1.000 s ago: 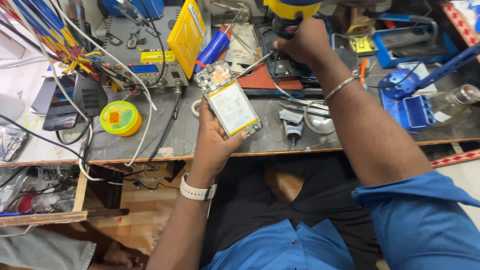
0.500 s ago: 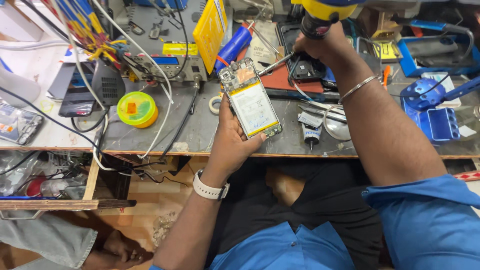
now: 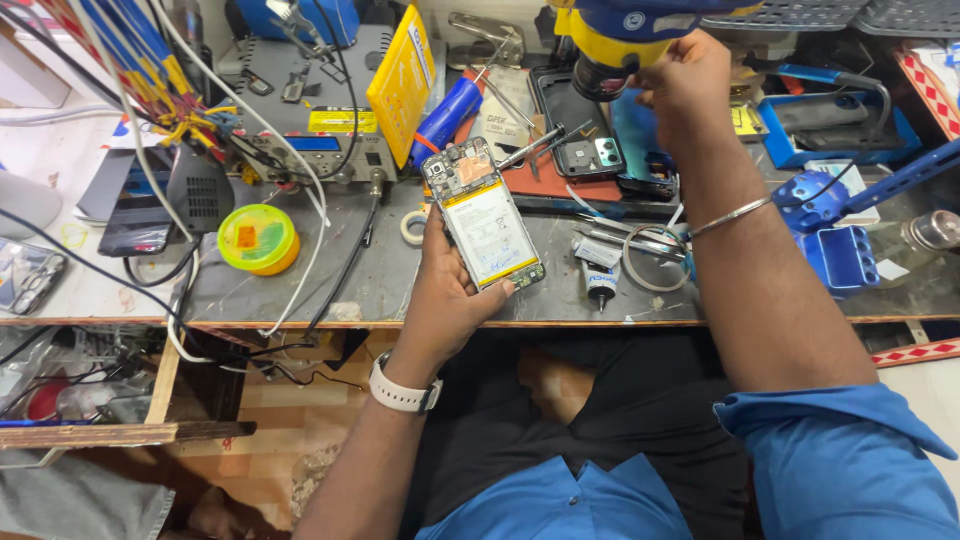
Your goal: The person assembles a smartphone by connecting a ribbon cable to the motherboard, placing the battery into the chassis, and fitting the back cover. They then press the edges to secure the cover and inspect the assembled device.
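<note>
My left hand [image 3: 445, 285] grips an opened phone [image 3: 482, 214] with its back cover off, showing the white battery and the circuit board at its top end. It is held tilted over the front of the grey workbench [image 3: 400, 290]. My right hand [image 3: 688, 85] is raised at the back of the bench, closed around a yellow and blue tool [image 3: 625, 40] that hangs from above. A thin metal bracelet sits on that wrist. Tweezers [image 3: 530, 148] lie on the red mat [image 3: 560, 180] just beyond the phone's top.
A round yellow-green tin [image 3: 258, 238] and a grey power unit [image 3: 310, 130] with bundled cables stand at the left. A dark phone back [image 3: 585, 135], a small glue tube [image 3: 598, 280], a tape roll [image 3: 413, 228] and blue holders [image 3: 840, 255] crowd the right.
My right hand has risen and gone further back to the hanging tool. My left hand keeps the phone in much the same spot while the view shifted.
</note>
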A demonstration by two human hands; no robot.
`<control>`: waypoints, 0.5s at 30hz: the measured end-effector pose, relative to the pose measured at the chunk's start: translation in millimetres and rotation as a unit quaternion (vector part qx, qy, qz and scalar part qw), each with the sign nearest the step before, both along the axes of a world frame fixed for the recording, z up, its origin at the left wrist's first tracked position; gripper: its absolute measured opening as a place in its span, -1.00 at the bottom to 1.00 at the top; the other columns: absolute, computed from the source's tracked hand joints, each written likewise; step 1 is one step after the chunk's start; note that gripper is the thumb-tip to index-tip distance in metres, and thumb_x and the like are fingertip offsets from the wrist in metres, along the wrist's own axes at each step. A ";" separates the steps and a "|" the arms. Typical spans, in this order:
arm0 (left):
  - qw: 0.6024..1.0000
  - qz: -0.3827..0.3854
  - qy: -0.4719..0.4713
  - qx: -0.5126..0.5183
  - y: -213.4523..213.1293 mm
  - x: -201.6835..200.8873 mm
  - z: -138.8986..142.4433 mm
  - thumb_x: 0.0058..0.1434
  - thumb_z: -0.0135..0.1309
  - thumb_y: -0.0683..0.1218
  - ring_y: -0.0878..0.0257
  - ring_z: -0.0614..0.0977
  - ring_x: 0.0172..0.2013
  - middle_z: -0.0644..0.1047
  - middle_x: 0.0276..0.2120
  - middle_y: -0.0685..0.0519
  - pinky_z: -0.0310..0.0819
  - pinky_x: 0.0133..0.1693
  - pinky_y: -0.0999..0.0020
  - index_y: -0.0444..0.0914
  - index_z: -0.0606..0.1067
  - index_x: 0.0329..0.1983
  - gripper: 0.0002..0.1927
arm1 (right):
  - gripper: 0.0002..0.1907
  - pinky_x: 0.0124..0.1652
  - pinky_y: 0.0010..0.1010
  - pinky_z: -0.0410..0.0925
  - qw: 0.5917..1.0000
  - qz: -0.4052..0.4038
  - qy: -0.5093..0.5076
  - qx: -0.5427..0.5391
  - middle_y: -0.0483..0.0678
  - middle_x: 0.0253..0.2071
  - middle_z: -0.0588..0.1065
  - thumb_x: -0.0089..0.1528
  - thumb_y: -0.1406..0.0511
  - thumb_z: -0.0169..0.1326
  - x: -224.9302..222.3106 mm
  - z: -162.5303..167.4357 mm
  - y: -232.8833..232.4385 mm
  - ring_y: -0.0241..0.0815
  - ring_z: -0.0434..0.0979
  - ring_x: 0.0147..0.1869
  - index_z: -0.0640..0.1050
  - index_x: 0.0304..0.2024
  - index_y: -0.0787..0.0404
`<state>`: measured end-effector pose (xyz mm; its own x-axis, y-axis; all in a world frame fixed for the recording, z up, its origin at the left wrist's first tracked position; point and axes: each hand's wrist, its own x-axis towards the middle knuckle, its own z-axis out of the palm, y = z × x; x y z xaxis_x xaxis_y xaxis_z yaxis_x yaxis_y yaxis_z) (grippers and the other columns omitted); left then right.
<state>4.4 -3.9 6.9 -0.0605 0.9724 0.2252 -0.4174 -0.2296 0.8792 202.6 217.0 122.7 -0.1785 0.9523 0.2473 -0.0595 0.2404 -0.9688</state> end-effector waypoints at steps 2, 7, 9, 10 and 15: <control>1.000 -0.002 0.005 0.008 -0.3 -0.9 -0.1 0.05 0.08 -0.46 0.05 0.46 0.32 0.33 0.34 -0.19 0.41 0.28 0.11 -0.13 -0.39 0.60 0.23 | -0.88 -0.38 -0.55 0.39 0.999 -0.005 -0.009 0.036 -0.05 -0.26 0.60 0.30 0.52 0.16 6.6 -3.8 1.0 -0.33 0.63 -0.30 0.58 -0.13 0.28; 0.999 -0.023 -0.013 0.020 -1.1 -0.2 -2.1 0.07 0.08 -0.45 0.05 0.50 0.29 0.35 0.33 -0.19 0.45 0.27 0.10 -0.11 -0.39 0.60 0.22 | -0.73 -0.45 -0.55 0.43 0.992 -0.010 0.092 0.090 -0.03 -0.31 0.55 0.24 0.51 0.15 38.9 -15.1 -9.0 -0.27 0.60 -0.39 0.45 -0.06 0.19; 0.999 -0.023 -0.027 0.025 0.6 0.5 -3.6 0.09 0.10 -0.46 0.06 0.49 0.30 0.33 0.34 -0.18 0.46 0.26 0.11 -0.10 -0.39 0.61 0.22 | -0.75 -0.39 -0.52 0.43 0.991 -0.016 0.094 0.089 -0.04 -0.28 0.51 0.29 0.52 0.10 47.4 -22.8 -31.9 -0.28 0.56 -0.34 0.49 0.02 0.26; 0.999 -0.027 -0.027 0.028 0.8 -0.1 -4.4 0.10 0.11 -0.45 0.05 0.51 0.28 0.35 0.33 -0.19 0.48 0.25 0.12 -0.09 -0.39 0.61 0.23 | -0.74 -0.37 -0.51 0.43 0.991 -0.020 0.096 0.091 -0.04 -0.26 0.48 0.32 0.52 0.08 53.4 -24.7 -47.6 -0.29 0.54 -0.31 0.52 0.06 0.30; 0.996 -0.056 -0.044 0.047 2.3 -4.1 -5.8 0.24 0.13 -0.36 0.02 0.54 0.25 0.40 0.29 -0.23 0.54 0.22 0.13 -0.08 -0.37 0.64 0.15 | -0.83 -0.23 -0.53 0.48 0.998 0.035 -0.023 -0.053 -0.01 -0.28 0.57 0.35 0.40 0.15 42.9 -54.2 -141.8 -0.27 0.61 -0.26 0.54 -0.04 0.39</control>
